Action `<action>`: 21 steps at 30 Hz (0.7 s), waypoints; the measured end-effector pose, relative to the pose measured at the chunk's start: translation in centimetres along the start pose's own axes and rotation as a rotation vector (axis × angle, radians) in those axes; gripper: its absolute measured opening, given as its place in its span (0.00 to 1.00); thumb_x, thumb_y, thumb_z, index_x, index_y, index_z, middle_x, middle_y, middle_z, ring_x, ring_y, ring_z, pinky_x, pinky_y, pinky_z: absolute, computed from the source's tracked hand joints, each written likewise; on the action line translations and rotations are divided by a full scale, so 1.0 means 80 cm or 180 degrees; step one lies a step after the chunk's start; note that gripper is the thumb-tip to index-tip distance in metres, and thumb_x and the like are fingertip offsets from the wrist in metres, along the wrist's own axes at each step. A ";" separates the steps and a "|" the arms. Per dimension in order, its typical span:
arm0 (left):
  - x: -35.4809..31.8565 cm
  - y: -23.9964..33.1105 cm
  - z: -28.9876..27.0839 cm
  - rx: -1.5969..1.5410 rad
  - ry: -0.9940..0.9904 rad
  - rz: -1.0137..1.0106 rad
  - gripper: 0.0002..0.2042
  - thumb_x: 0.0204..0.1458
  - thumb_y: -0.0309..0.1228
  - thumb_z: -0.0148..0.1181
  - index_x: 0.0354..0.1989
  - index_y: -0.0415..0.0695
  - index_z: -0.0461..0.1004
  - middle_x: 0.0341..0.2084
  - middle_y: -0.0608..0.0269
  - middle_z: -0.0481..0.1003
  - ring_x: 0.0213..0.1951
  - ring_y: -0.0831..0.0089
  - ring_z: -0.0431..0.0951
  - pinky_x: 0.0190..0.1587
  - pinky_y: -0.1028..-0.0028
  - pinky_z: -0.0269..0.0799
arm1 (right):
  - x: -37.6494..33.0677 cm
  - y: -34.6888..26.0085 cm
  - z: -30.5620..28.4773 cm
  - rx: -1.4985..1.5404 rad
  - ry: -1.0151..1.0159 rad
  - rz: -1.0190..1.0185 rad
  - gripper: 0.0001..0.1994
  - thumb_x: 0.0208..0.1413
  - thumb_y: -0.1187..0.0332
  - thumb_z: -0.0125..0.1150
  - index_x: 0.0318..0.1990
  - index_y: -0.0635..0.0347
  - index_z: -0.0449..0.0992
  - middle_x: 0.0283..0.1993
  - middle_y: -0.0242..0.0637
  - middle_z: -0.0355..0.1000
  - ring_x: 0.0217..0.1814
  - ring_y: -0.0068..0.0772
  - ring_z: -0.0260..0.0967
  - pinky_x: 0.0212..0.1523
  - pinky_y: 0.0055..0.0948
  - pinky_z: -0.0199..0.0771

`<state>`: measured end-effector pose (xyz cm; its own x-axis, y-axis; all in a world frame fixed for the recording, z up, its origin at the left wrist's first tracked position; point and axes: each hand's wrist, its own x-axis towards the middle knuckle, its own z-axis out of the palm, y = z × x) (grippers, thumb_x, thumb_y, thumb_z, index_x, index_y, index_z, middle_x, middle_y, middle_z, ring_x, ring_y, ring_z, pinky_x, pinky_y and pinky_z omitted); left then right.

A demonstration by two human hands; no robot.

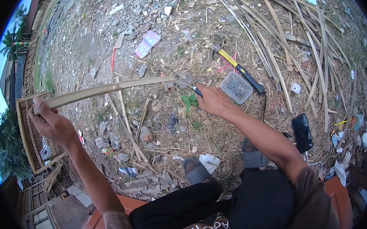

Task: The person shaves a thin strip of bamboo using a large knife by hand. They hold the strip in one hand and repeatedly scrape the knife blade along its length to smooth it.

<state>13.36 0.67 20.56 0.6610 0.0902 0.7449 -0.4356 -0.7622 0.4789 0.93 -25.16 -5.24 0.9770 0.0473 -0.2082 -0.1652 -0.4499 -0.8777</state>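
A long, pale wooden strip slants across the view, raised at its left end. My left hand is closed around that end, thumb on top. The far end lies low near the ground, close to my right hand. My right fist grips a slim dark-handled tool with a thin metal shaft, perhaps a screwdriver. Its shaft crosses by the strip's far end; whether they touch I cannot tell. Just beyond my right hand is a clear plastic box of nails, beside a hammer with a yellow and black handle.
Many loose wooden strips are piled at the far right. A black phone lies right of my right forearm. Sandals are near my legs. A wooden lattice frame stands at left. Dry grass, stones and litter cover the ground.
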 end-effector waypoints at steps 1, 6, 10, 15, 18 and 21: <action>-0.002 -0.001 0.002 0.0000 0.0112 0.0070 0.19 0.65 0.42 0.46 0.40 0.35 0.68 0.24 0.68 0.64 0.26 0.81 0.61 0.28 0.77 0.57 | -0.004 -0.011 -0.002 0.0060 -0.0045 -0.0053 0.10 0.56 0.70 0.51 0.44 0.64 0.68 0.20 0.53 0.70 0.23 0.58 0.72 0.26 0.50 0.69; 0.000 0.006 0.003 0.0314 -0.0052 0.0162 0.17 0.65 0.41 0.46 0.41 0.36 0.67 0.25 0.67 0.64 0.26 0.81 0.62 0.28 0.79 0.58 | 0.005 0.051 0.007 -0.0289 0.0048 0.0055 0.10 0.55 0.72 0.51 0.42 0.69 0.68 0.20 0.56 0.70 0.22 0.57 0.72 0.26 0.50 0.72; -0.003 -0.009 -0.010 0.0369 -0.0029 -0.0046 0.16 0.65 0.40 0.46 0.39 0.35 0.68 0.23 0.68 0.64 0.25 0.81 0.60 0.27 0.78 0.55 | -0.010 0.004 0.005 0.0205 -0.0066 -0.0015 0.08 0.55 0.73 0.49 0.39 0.68 0.68 0.22 0.58 0.71 0.27 0.60 0.74 0.29 0.53 0.71; 0.002 -0.008 0.008 -0.0050 0.0250 0.0338 0.16 0.65 0.39 0.46 0.36 0.36 0.68 0.20 0.72 0.61 0.22 0.83 0.56 0.24 0.77 0.50 | -0.013 0.038 0.012 -0.0105 -0.0011 0.0327 0.09 0.55 0.72 0.51 0.41 0.67 0.68 0.24 0.59 0.71 0.28 0.62 0.73 0.31 0.53 0.71; -0.002 -0.003 -0.002 0.0256 0.0006 0.0025 0.16 0.65 0.40 0.47 0.36 0.36 0.69 0.19 0.73 0.61 0.22 0.83 0.56 0.24 0.77 0.52 | -0.022 0.008 0.016 0.0300 0.0056 0.0036 0.10 0.55 0.72 0.52 0.42 0.67 0.67 0.26 0.60 0.72 0.29 0.63 0.72 0.32 0.52 0.72; -0.004 -0.006 -0.002 0.0002 -0.0025 -0.0218 0.15 0.64 0.39 0.49 0.31 0.39 0.68 0.18 0.73 0.60 0.21 0.84 0.56 0.24 0.78 0.52 | -0.028 0.013 0.022 0.0189 0.0030 0.0126 0.10 0.55 0.71 0.52 0.42 0.67 0.67 0.26 0.60 0.72 0.30 0.63 0.72 0.33 0.53 0.71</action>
<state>13.23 1.14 20.16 0.6941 0.1371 0.7067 -0.3888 -0.7548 0.5283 -1.64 -24.16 -6.41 0.9707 0.0220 -0.2393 -0.2111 -0.3976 -0.8929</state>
